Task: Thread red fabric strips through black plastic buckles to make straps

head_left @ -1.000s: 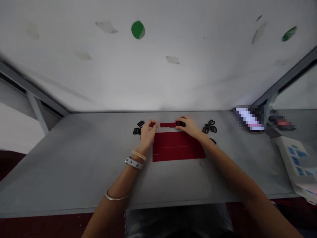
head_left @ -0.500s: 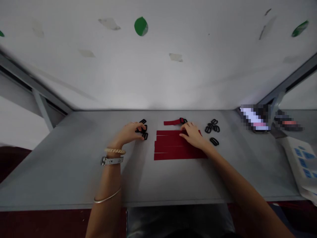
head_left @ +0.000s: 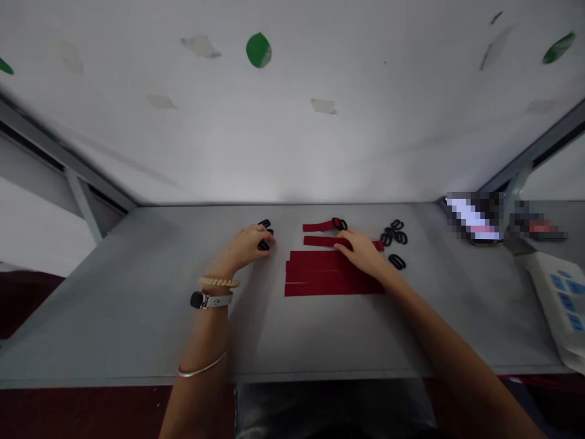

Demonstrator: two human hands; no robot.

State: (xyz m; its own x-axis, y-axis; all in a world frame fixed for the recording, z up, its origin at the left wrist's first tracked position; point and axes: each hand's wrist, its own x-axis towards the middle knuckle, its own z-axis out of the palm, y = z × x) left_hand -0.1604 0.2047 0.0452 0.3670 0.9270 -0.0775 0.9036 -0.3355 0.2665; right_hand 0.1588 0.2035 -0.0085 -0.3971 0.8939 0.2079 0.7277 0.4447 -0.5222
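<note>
**Change since the last frame:** top red fabric strip (head_left: 321, 241) no longer on the stack, now lying on its own just above it, with a thin line of grey showing between. Left hand (head_left: 249, 245) about the same spot, right hand (head_left: 359, 251) slightly further along, both pretty much where they were.

**Left hand grip:** fingers curled down over the left pile of black plastic buckles (head_left: 264, 246), touching them. Pinching one or just resting? Can't tell, fingertips partly hide the pile.

**Right hand grip:** fingers spread flat, pressed down on that loose strip and the top edge of the stack, no pinch.

**Red stuff:** stack of red fabric strips (head_left: 329, 277) mid-table, edges slightly staggered. Another red strap (head_left: 317, 227) further back, with a black buckle (head_left: 339, 224) threaded on its right end, well clear of both hands.

**Other buckles:** small heap of black buckles (head_left: 393, 233) right of the strips, plus a single one (head_left: 397, 261) lying just below it, near the right hand.

**Holding it all:** grey table (head_left: 114, 317), everything lying flat on it.

**Wrists:** braided bracelet (head_left: 218, 281) and white strap band (head_left: 211, 299) on the left arm.
</note>
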